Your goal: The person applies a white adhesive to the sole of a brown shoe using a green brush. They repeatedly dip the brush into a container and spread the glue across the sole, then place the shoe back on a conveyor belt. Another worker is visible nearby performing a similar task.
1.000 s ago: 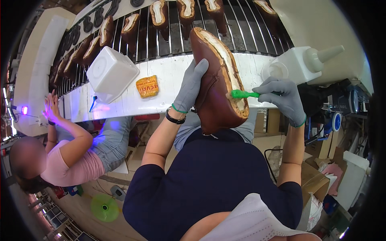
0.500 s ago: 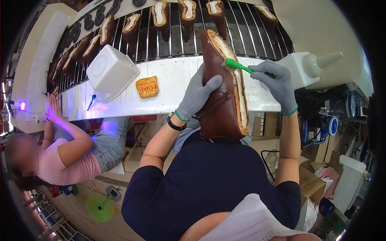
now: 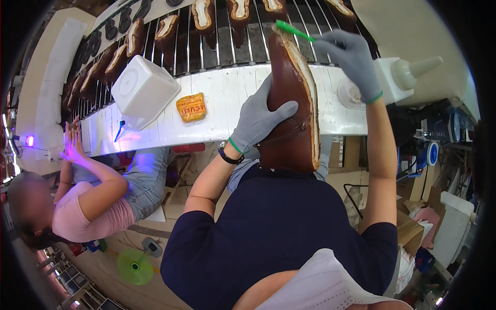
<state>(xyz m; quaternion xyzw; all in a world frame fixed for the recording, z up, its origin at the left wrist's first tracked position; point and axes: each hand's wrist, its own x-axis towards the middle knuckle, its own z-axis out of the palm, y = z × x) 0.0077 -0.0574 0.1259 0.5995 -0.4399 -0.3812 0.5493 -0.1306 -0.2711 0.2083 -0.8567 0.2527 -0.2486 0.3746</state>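
Note:
My left hand (image 3: 261, 116), in a grey glove with a green cuff, grips a brown leather shoe upper (image 3: 292, 103) by its side. The shoe is tilted, its toe pointing away from me and its pale unsoled bottom facing right. In my gloved right hand (image 3: 349, 57) is a small brush with a green handle (image 3: 295, 31). Its bristle end touches the rim of the shoe's bottom at the toe. Beyond the right wrist, a round white tub (image 3: 350, 94) stands on the white ledge, partly hidden by the hand.
Several similar shoes (image 3: 203, 14) lie bottom up on a metal roller rack (image 3: 222, 57). On the white ledge (image 3: 217, 85) sit a white plastic container (image 3: 144, 90), a yellow packet (image 3: 191, 108) and a blue tool (image 3: 119, 130). A white nozzle bottle (image 3: 395, 77) stands right. A co-worker (image 3: 93, 201) sits left.
My right hand has moved the brush away from me, from midway along the shoe's bottom edge to its toe. The shoe has turned slightly in my left hand.

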